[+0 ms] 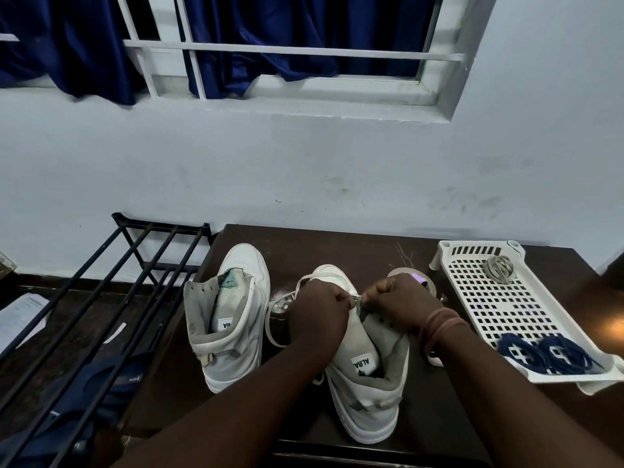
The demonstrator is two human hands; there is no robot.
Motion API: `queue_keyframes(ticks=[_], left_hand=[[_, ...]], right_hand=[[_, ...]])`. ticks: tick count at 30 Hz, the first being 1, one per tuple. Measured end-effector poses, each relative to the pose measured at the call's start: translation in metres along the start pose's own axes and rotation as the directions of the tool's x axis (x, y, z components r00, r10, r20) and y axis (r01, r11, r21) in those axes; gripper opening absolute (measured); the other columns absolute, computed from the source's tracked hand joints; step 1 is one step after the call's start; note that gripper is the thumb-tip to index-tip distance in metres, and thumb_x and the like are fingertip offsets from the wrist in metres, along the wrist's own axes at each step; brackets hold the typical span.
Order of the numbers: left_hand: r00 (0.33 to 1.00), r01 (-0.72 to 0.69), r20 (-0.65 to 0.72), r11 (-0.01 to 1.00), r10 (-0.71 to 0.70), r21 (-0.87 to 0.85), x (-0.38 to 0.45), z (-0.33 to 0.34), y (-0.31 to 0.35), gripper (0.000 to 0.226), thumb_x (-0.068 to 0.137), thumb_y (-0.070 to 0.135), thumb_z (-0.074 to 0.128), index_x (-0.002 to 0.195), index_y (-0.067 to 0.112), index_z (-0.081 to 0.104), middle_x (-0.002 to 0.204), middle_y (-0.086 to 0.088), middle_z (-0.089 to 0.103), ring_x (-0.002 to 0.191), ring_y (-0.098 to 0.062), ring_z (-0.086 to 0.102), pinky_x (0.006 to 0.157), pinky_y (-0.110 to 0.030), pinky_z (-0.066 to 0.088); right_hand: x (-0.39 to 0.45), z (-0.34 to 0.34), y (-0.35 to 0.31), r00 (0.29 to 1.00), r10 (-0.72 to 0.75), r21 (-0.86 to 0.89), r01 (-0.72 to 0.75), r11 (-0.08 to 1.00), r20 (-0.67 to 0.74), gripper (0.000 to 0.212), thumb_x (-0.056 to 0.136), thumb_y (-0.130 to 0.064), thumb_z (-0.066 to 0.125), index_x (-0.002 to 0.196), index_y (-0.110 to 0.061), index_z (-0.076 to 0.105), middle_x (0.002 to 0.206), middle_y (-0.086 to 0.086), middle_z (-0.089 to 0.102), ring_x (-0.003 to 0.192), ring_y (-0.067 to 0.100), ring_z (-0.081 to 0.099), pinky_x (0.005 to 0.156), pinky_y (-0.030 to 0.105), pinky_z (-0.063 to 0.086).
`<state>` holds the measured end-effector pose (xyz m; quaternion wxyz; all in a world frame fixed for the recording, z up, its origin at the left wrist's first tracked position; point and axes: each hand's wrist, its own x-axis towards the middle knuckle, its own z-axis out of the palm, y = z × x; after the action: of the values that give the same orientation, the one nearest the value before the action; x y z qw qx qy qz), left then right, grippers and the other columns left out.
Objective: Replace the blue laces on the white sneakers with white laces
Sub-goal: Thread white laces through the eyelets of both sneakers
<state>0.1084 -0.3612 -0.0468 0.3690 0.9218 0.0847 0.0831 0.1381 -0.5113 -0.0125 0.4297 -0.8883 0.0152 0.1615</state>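
Two white sneakers side by side on a dark brown table [354, 251], toes toward the wall. Left sneaker [233, 312] standing alone, wide open at the top, with no lace in its holes. Right sneaker [366, 376] just beside it, under both hands. Left hand [319, 310] curled tight into a fist over the front of that shoe, pinching a white lace [277, 319]. Right hand [400, 304] also curled tight, fingertips pinched on the same lace, close to the shoe's holes. Both hands almost touching in the middle. Loose loop of the white lace hanging down in the gap between the two shoes. Pink bands [439, 327] around the right wrist. To the right, a white plastic tray [472, 298] full of small square holes. Blue laces [547, 354] bunched up in the near end of the tray. Another small pale bundle [500, 268] lying at the far end of the tray, maybe a lace, hard to tell. To the left of the table, a black metal rack [111, 285]. Behind, a pale wall and dark blue curtains [277, 32] at a window.
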Motion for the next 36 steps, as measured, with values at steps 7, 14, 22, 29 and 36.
queue_keyframes(ticks=[7,14,22,29,36], left_hand=[[0.994,-0.062,-0.083,0.983,0.077,0.174,-0.002,0.006,-0.001,0.021,0.087,0.034,0.062,0.084,0.022,0.078,0.086,0.0,0.066,0.088,-0.022,0.063,0.071,-0.039,0.053],[0.999,0.008,-0.046,1.0,-0.007,0.025,0.0,0.006,-0.003,0.012,0.082,0.03,0.07,0.075,0.022,0.075,0.081,0.0,0.068,0.081,-0.023,0.066,0.07,-0.041,0.054],[0.996,-0.042,0.085,0.97,0.022,0.239,-0.001,-0.003,0.005,0.022,0.088,0.032,0.059,0.098,0.031,0.078,0.105,0.004,0.07,0.102,-0.023,0.064,0.079,-0.031,0.048],[0.999,0.015,0.026,0.951,-0.024,0.31,0.002,0.001,-0.002,0.021,0.083,0.04,0.061,0.087,0.027,0.077,0.089,0.002,0.07,0.088,-0.021,0.069,0.08,-0.034,0.051],[0.999,0.006,0.041,0.93,-0.022,0.367,0.002,0.008,-0.003,0.026,0.089,0.037,0.053,0.093,0.027,0.076,0.111,0.002,0.06,0.109,-0.027,0.055,0.09,-0.039,0.047]], right_hand=[[0.001,0.001,0.0,0.999,-0.036,-0.06,0.035,0.998,-0.005,0.014,0.086,-0.012,0.065,0.081,-0.005,0.077,0.065,0.005,0.065,0.046,0.006,0.05,0.043,0.018,0.042],[-0.001,-0.001,-0.001,0.998,-0.062,-0.079,0.063,0.995,0.016,0.017,0.087,-0.014,0.065,0.077,-0.012,0.078,0.066,0.005,0.069,0.048,0.006,0.053,0.044,0.017,0.043],[-0.006,-0.002,0.0,0.996,-0.047,-0.084,0.053,0.995,0.072,0.011,0.085,-0.011,0.068,0.082,-0.011,0.079,0.081,0.017,0.075,0.059,0.016,0.061,0.057,0.027,0.053],[-0.013,-0.002,0.001,0.996,-0.041,-0.031,0.044,0.999,0.082,0.012,0.083,-0.005,0.068,0.084,-0.009,0.079,0.083,0.019,0.075,0.062,0.017,0.062,0.059,0.027,0.052],[-0.012,-0.003,0.003,0.997,-0.027,-0.013,0.028,1.0,0.076,0.009,0.081,-0.011,0.072,0.081,-0.013,0.08,0.08,0.012,0.076,0.068,0.017,0.066,0.073,0.038,0.06]])
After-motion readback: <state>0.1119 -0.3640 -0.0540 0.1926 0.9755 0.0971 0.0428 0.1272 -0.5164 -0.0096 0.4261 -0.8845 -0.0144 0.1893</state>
